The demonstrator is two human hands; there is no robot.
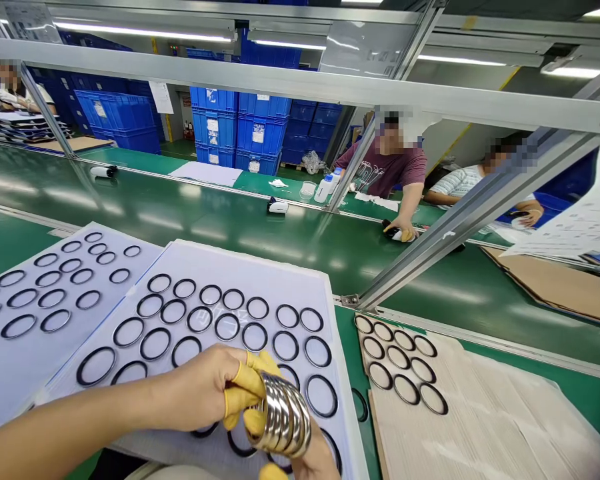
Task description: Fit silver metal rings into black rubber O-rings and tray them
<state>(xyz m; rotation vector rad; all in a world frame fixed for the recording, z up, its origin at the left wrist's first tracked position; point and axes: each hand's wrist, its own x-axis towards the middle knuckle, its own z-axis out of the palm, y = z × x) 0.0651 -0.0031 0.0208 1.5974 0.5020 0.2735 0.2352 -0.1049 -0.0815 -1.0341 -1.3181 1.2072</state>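
Observation:
My left hand, with yellow finger cots on its fingertips, is closed round a stack of shiny metal rings near the bottom edge. My right hand shows only in part under the stack, touching it from below, one yellow-capped fingertip visible. Both hands hover over a white tray with rows of dark rings lying flat in it.
A second white tray of dark rings lies at the left. A beige sheet at the right carries several dark rings. A slanted metal strut crosses the green conveyor belt. Two people work across it; blue crates stand behind.

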